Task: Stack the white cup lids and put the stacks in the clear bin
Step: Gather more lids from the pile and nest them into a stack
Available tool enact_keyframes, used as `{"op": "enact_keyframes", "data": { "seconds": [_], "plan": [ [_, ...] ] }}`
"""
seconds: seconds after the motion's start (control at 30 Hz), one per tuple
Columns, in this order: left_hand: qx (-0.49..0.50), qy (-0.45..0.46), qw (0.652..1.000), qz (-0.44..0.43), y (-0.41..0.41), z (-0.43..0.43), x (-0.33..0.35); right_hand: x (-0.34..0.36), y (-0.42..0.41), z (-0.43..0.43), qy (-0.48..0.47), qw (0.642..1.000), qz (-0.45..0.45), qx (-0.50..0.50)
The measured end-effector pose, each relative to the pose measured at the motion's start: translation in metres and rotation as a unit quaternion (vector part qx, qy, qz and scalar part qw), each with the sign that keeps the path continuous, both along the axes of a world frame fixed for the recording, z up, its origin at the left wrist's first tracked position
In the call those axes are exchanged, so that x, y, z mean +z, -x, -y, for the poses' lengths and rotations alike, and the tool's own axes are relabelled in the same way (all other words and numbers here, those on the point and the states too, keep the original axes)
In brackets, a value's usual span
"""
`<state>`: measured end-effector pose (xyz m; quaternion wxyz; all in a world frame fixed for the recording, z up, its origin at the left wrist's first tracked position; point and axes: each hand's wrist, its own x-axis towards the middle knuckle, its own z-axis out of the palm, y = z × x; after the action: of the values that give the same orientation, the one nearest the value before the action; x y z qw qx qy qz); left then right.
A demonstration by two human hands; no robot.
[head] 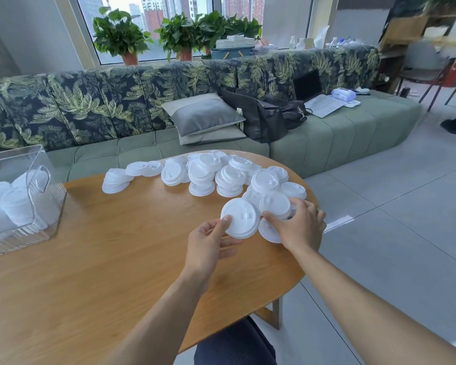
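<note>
Fingers of the left hand [208, 241] curl under a single white lid [239, 217], with the thumb pinching its near rim, above the desk [116, 246]. Just right of it, the right hand [300, 223] grips a short stack of lids [275, 204]. Loose lids [203, 175] lie heaped beyond both hands. Far left of the left hand stands the clear bin [11, 160], holding stacks [13, 206].

The cup lids [240, 218] look like smooth white plastic, the bin [24, 196] clear glossy plastic, the table [116, 259] matt grained wood, the sofa [327, 133] soft green cloth, and the floor [392, 233] glossy grey tile.
</note>
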<state>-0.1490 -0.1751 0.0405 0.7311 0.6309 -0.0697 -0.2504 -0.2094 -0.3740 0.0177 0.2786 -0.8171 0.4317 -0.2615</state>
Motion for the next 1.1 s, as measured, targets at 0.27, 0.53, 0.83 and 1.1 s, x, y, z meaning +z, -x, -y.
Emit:
{"op": "enact_keyframes", "data": {
  "seconds": [0.27, 0.53, 0.83, 1.1],
  "plan": [
    [0.06, 0.028, 0.998, -0.013, -0.024, -0.034, 0.0, 0.021, -0.023, -0.054, -0.187, 0.931, 0.25, 0.19],
    [0.125, 0.042, 0.991, -0.03, -0.053, -0.106, -0.009, 0.02, -0.067, -0.12, -0.429, 0.818, 0.228, 0.307],
    [0.168, 0.054, 0.984, -0.028, -0.071, -0.174, -0.016, 0.009, -0.093, -0.173, -0.542, 0.76, 0.23, 0.274],
    [0.188, 0.097, 0.977, -0.031, -0.074, -0.188, -0.021, 0.002, -0.099, -0.189, -0.573, 0.747, 0.233, 0.242]
  ]
}}
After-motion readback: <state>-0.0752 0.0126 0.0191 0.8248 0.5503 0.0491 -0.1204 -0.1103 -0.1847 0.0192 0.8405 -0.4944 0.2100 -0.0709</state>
